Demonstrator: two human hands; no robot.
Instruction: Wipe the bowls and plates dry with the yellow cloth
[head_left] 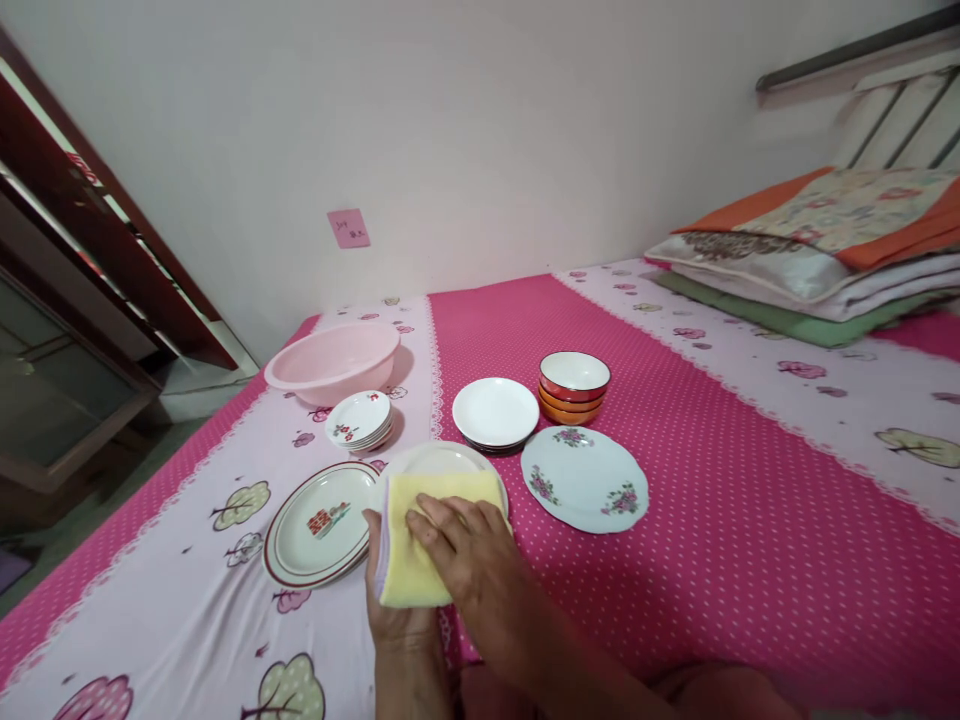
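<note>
My left hand [401,610] holds a white plate [442,458] near me, its thumb up at the left edge and the other fingers hidden underneath. A folded yellow cloth [420,580] with a lilac edge covers most of that plate. On top of the cloth, my right hand [480,565] presses with slightly bent fingers. Just left of the held plate lies a plate with a brown rim and a small house picture [326,525], apparently stacked on another. To the right sits a scalloped plate with purple flowers [585,480].
Behind are a stack of small flowered dishes [358,418], a stack of white plates [495,410] and stacked red and orange bowls [574,385]. A pink basin [334,365] stands at the back left. Folded bedding [817,250] is piled at the right on the pink bedspread [750,560].
</note>
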